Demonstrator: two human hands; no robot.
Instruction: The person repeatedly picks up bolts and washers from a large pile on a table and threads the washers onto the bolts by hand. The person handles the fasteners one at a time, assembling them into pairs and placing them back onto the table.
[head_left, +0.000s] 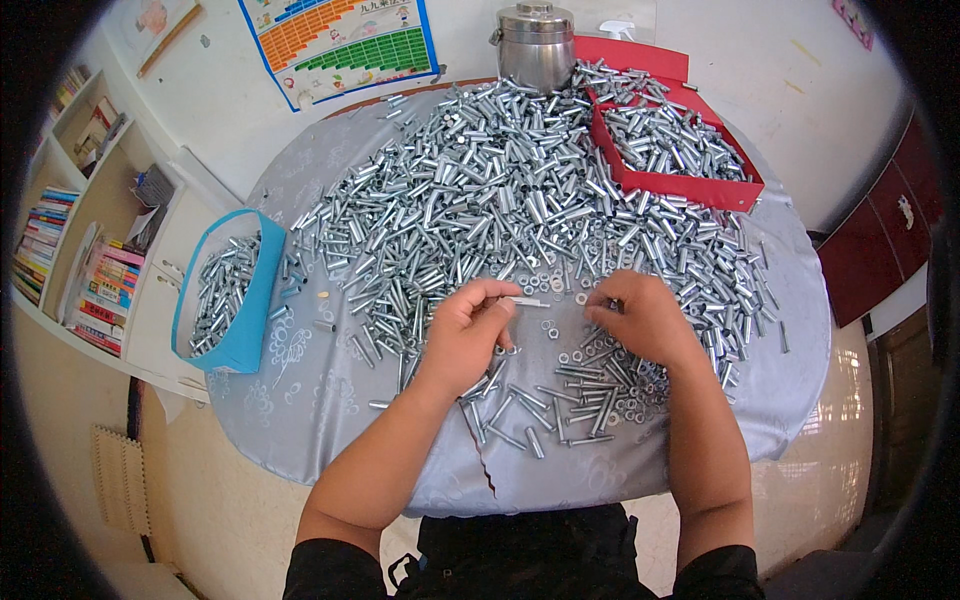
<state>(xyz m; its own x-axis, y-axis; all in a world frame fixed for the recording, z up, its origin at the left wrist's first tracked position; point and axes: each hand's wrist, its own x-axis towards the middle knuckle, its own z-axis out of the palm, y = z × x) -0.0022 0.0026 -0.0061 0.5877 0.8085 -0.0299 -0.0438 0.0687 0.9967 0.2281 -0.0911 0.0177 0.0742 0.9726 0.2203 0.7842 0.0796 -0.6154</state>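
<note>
My left hand (pixel 470 330) is closed on a silver sleeve anchor bolt (pixel 528 303), pinched between thumb and fingers, its thin end pointing right. Across a small gap, my right hand (pixel 640 315) has its fingertips drawn together. A pale washer (pixel 582 298) shows right at those fingertips; whether it is held or lies on the table I cannot tell. Loose nuts (pixel 549 328) lie between the hands. Under my right wrist are bare bolts (pixel 600 385) and a cluster of washers and nuts (pixel 635 405). A large heap of metal sleeves and bolts (pixel 480 190) spreads beyond both hands.
A blue bin (pixel 258 310) of sleeve anchors stands at the table's left. Far right, an open red box (pixel 690 185) holds more of them, beside a steel canister (pixel 536 50). A silver-grey cloth (pixel 330 440) with a tear covers the round table. Bookshelves (pixel 100 230) stand left.
</note>
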